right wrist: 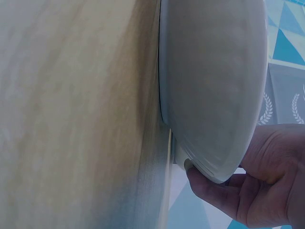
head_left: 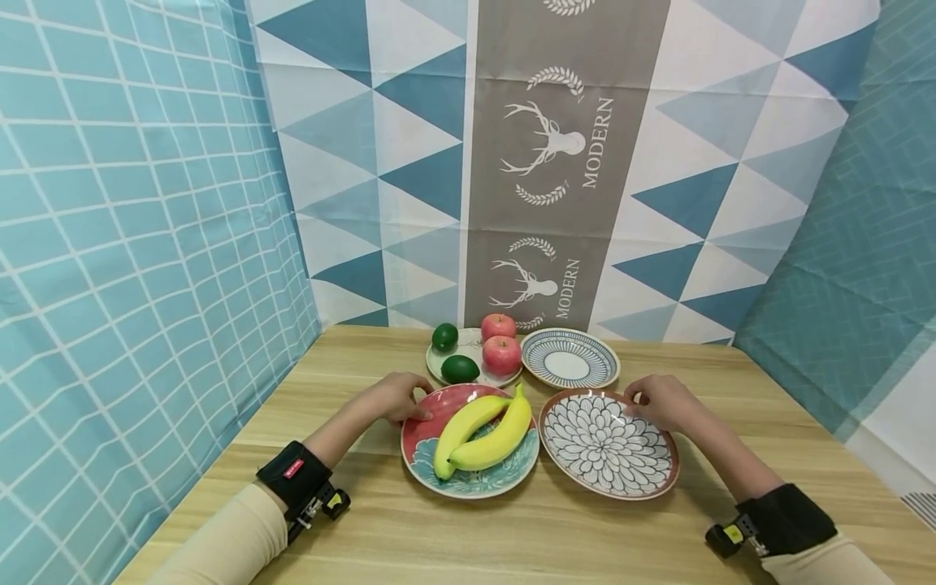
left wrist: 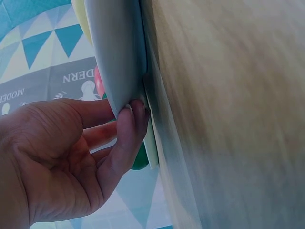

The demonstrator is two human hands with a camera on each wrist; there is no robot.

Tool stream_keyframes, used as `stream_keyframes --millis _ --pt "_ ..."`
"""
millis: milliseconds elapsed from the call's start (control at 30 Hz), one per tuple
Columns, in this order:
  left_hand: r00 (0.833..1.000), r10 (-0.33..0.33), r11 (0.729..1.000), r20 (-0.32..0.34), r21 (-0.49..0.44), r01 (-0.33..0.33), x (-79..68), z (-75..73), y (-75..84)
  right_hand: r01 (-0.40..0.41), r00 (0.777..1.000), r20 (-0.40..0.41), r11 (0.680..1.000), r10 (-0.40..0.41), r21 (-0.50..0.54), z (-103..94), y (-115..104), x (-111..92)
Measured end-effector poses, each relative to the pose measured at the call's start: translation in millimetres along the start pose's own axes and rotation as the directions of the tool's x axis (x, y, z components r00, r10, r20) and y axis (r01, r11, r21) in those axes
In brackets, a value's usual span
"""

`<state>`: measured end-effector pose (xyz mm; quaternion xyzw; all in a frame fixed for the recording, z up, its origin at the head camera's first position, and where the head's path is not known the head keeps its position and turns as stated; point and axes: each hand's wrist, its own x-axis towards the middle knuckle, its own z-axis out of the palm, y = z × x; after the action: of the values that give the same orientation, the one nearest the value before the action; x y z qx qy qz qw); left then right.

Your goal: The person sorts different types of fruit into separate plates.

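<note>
My left hand (head_left: 396,396) pinches the left rim of a red and teal plate (head_left: 439,408), thumb on top. Two yellow bananas (head_left: 491,445) lie side by side on this plate. In the left wrist view its pale underside (left wrist: 116,52) shows, with the fingertips (left wrist: 138,107) curled beneath the edge. On the other side, my right hand (head_left: 661,402) pinches the upper right rim of a brown-edged plate (head_left: 603,443) with a black-and-white petal pattern. Nothing lies on that one. From the right wrist, its white underside (right wrist: 214,76) appears with a finger under the rim.
Farther back, a pale plate (head_left: 471,340) holds two green fruits (head_left: 460,370) and two red apples (head_left: 501,356). Beside it sits a blue-patterned plate (head_left: 569,361). A patterned curtain (head_left: 424,162) hangs behind the wooden table (head_left: 468,536).
</note>
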<state>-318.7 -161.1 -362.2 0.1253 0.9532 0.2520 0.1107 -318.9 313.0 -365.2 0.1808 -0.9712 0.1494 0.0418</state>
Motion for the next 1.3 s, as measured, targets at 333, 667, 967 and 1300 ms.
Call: stream_keyframes --millis 333,667,967,1300 --pt "1.000 -0.007 1.000 0.001 0.028 0.007 -3.8 -5.2 1.4 -0.014 1.000 0.002 1.000 0.014 0.007 1.2 -4 0" --pt "0.999 -0.038 0.999 0.024 0.011 0.038 -8.8 -25.6 9.0 -0.025 1.000 0.006 1.000 0.025 0.009 4.9 -6 5" --pt "0.996 0.091 0.992 0.012 0.091 -0.091 3.0 -43.6 21.9 -0.006 1.000 -0.008 1.000 0.006 -0.006 3.2 -3 3" --pt "0.949 0.305 0.911 0.084 0.264 -0.316 35.7 -57.1 47.9 -0.052 0.999 -0.004 0.999 0.052 -0.003 4.1 0 1"
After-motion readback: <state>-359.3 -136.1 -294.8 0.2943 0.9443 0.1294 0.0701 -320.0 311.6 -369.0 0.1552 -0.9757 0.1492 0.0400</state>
